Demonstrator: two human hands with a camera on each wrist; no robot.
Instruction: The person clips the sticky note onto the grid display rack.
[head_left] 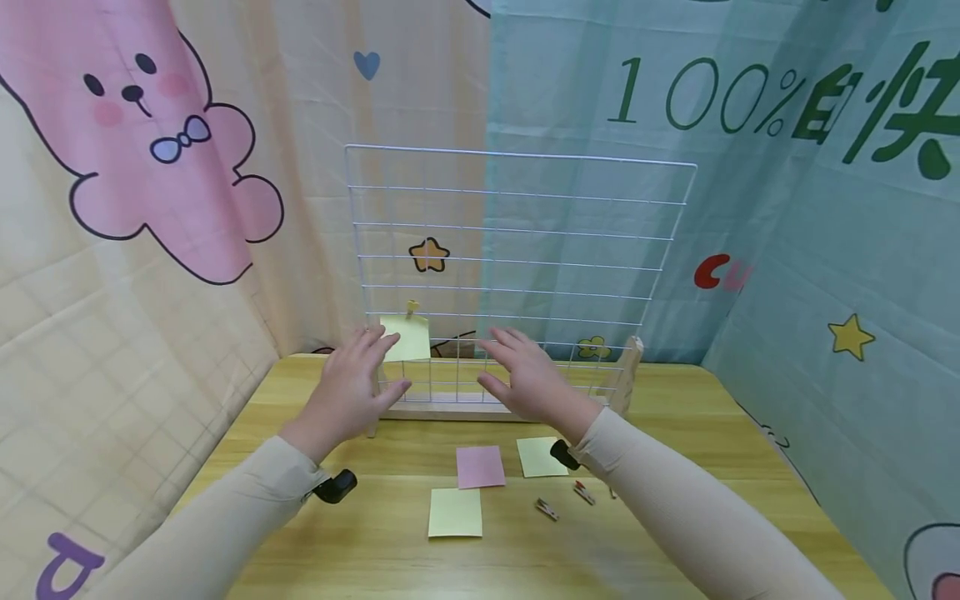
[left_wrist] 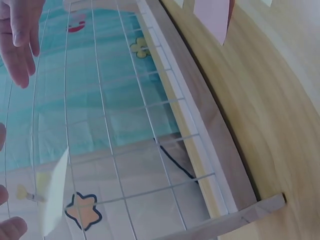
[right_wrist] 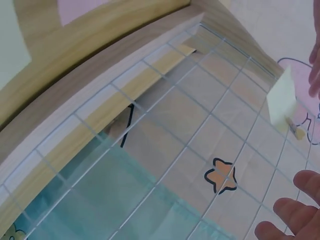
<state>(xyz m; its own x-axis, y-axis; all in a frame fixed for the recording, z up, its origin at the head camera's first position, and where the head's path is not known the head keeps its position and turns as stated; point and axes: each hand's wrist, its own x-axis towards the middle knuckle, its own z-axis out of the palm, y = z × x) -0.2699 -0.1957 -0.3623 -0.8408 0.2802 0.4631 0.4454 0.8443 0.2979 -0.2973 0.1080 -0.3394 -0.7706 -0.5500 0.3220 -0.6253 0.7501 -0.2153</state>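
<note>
A white wire grid (head_left: 525, 267) stands upright in a wooden base (head_left: 450, 411). On its lower left hangs a pale yellow sticky note (head_left: 408, 340), held at its top by a small yellow clothespin (head_left: 412, 307). My left hand (head_left: 348, 392) is raised beside this note with fingers spread, and its fingertips overlap the note's left edge in the head view. To the right, my right hand (head_left: 528, 375) is held up before the lower middle of the grid, thumb apart from the fingers. Neither hand holds anything. In the right wrist view, the hanging note (right_wrist: 282, 100) tilts out from the wires.
On the wooden table (head_left: 360, 550) lie a pink sticky note (head_left: 481, 467), a pale yellow note (head_left: 455, 512) and a pale green-yellow note (head_left: 540, 457). Small clothespins (head_left: 547, 509) lie near my right forearm. Printed curtains (head_left: 810, 333) enclose the table's back and sides.
</note>
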